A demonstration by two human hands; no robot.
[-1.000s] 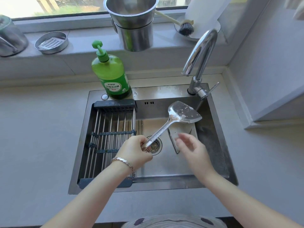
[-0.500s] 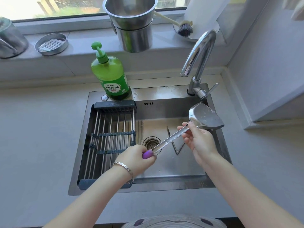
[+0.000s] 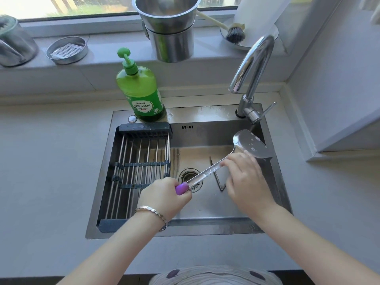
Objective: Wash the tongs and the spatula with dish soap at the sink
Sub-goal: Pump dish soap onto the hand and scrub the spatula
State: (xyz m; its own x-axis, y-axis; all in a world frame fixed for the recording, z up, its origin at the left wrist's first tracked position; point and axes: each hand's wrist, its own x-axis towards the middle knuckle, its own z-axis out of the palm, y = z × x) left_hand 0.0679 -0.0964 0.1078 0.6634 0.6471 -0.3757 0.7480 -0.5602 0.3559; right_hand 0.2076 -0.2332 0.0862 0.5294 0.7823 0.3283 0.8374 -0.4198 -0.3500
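Gripping the spatula [image 3: 250,146] by its purple end with our left hand [image 3: 164,195] above the sink [image 3: 205,113], we held its long axis slanting toward the back right corner, our right hand [image 3: 244,178] curled round the shaft nearer the blade.

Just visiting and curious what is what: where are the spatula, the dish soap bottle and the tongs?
spatula [image 3: 251,146], head view, on its wet blade.
dish soap bottle [image 3: 141,93], head view, on its green body.
tongs [image 3: 221,188], head view, on the joined end.
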